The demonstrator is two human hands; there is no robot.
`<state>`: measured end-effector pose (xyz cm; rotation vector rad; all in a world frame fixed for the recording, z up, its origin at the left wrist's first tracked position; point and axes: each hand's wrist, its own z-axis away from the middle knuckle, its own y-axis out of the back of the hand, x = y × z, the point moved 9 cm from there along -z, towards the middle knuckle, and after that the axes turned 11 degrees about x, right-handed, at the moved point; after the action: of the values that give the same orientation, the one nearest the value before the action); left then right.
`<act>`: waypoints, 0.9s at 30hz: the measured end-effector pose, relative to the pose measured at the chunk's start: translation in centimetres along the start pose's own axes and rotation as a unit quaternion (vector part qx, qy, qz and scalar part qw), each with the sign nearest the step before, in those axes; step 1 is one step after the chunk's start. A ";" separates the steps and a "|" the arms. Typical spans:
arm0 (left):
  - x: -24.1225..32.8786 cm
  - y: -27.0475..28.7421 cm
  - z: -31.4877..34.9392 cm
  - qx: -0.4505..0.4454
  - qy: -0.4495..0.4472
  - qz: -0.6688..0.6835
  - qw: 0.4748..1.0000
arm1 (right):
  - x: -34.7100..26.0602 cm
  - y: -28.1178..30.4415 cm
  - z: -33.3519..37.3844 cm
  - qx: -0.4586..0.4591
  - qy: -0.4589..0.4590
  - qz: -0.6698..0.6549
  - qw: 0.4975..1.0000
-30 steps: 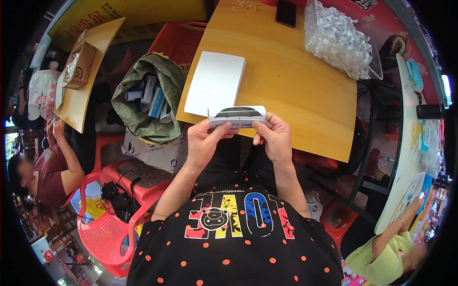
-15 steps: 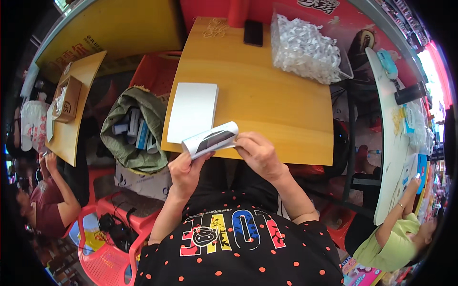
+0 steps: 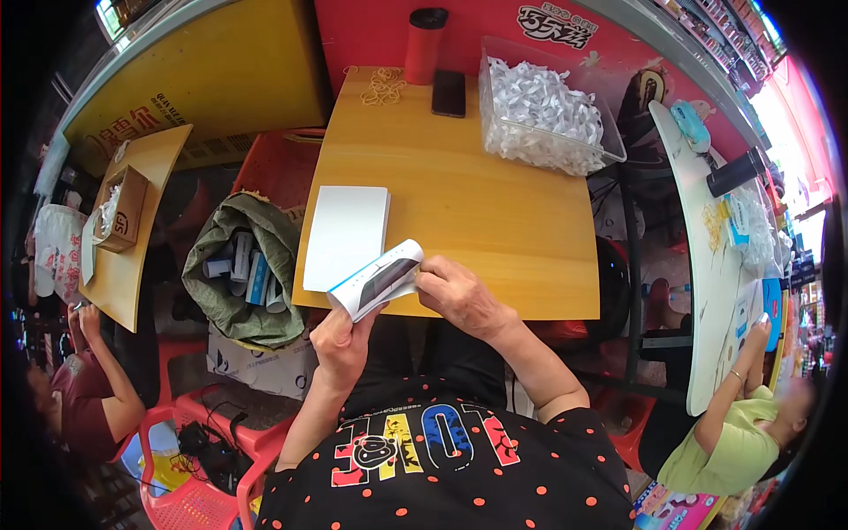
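A curled printed paper sheet [image 3: 378, 279], white with a dark picture and a blue edge, is held between my two hands at the table's near edge. My left hand [image 3: 341, 343] is closed round its lower left end, thumb up along the paper. My right hand [image 3: 464, 299] pinches the sheet's right side with bent fingers. Beyond the curled sheet, a stack of white paper [image 3: 346, 237] lies on the wooden table [image 3: 495, 238].
Left of the table, a green sack [image 3: 238, 309] holds several rolled papers. At the back stand a clear bin of white strips [image 3: 548, 115], a phone [image 3: 449, 94], a red tumbler [image 3: 424, 53] and rubber bands [image 3: 382, 87]. People work at both side tables.
The view has shifted, so the table sits lower and further left. The curled sheet tilts more steeply and shows a looser, more open curl. Both hands keep hold of it.
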<state>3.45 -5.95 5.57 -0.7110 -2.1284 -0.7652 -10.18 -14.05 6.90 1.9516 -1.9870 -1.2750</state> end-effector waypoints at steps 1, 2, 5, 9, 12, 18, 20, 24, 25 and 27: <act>0.1 0.1 0.0 0.001 -0.007 -0.006 1.000 | -0.1 0.1 -0.1 0.008 0.002 0.000 1.000; 0.2 0.1 0.0 0.003 -0.011 -0.004 1.000 | -0.1 0.2 -0.1 0.015 0.005 0.001 1.000; 0.4 0.2 -0.2 0.008 -0.019 -0.003 1.000 | -0.4 0.5 -0.3 0.033 0.012 0.002 0.999; 0.3 0.5 -0.2 0.011 -0.023 -0.009 1.000 | -0.3 0.2 -0.3 0.024 -0.004 -0.003 1.000; 0.0 0.7 -0.2 0.028 -0.034 -0.006 0.999 | -0.1 0.0 -0.5 0.025 -0.018 -0.005 0.999; 0.3 1.0 -0.3 0.029 -0.058 -0.025 0.998 | 0.7 -0.7 -0.2 0.034 -0.049 -0.017 0.998; 0.5 1.0 -0.2 0.026 -0.079 -0.030 0.996 | 1.0 -0.9 0.3 0.038 -0.053 -0.024 0.998; 0.7 1.2 -0.2 0.026 -0.100 -0.027 0.994 | 2.1 -0.1 0.3 0.063 -0.114 -0.039 0.991; 0.7 1.2 -0.2 0.026 -0.102 -0.030 0.994 | 2.2 0.3 0.1 0.064 -0.132 -0.043 0.988; 0.9 1.3 -0.3 0.025 -0.107 -0.034 0.993 | 2.2 1.2 -0.3 0.066 -0.168 -0.052 0.982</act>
<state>4.00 -5.08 6.79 -0.7244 -2.3686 -0.6962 -11.36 -16.30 6.77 2.0349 -2.1941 -1.6352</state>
